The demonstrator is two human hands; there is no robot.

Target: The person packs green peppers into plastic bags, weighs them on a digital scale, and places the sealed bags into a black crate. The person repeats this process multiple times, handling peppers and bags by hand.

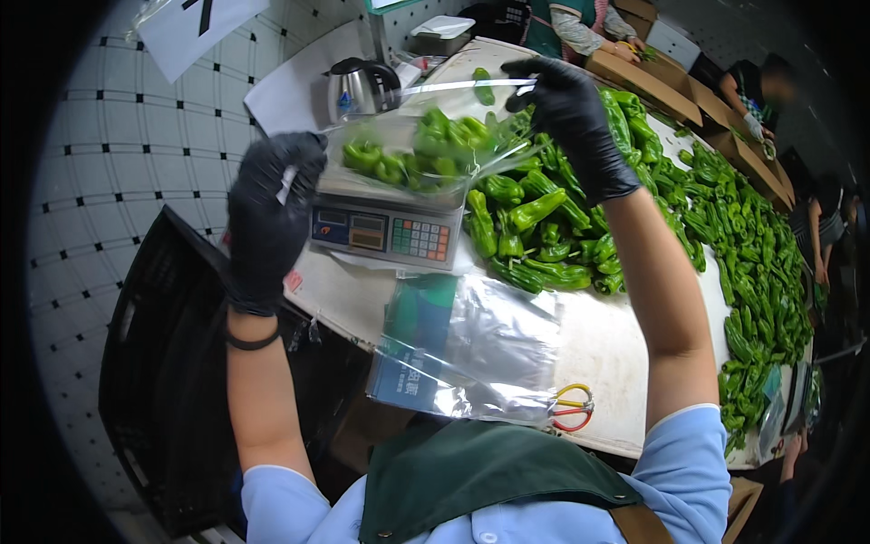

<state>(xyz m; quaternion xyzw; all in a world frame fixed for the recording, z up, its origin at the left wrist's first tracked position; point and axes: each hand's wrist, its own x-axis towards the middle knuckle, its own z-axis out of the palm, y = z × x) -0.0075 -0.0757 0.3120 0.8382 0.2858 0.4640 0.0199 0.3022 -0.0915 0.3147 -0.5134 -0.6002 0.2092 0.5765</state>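
Note:
My left hand [277, 204], in a black glove, is closed at the left end of a clear plastic bag [476, 92]. A small white piece shows on the glove. My right hand [567, 126], also gloved, pinches the bag's far edge, drawn out as a bright strip. Blurred green peppers [442, 136] show through the film above a digital scale [387, 231]; whether all lie inside the bag I cannot tell. Right of the scale is a heap of green peppers [544, 217]. Nearer me lie flat printed plastic bags [476, 347] and scissors [573, 408] with yellow and red handles.
A steel kettle [353, 88] stands behind the scale. Black crates [170, 381] are at my left, below the white table [605, 360]. More peppers [754, 251] spread along the right. Across the table, people work at cardboard boxes [646, 85]. One person's sleeve [574, 30] shows at top.

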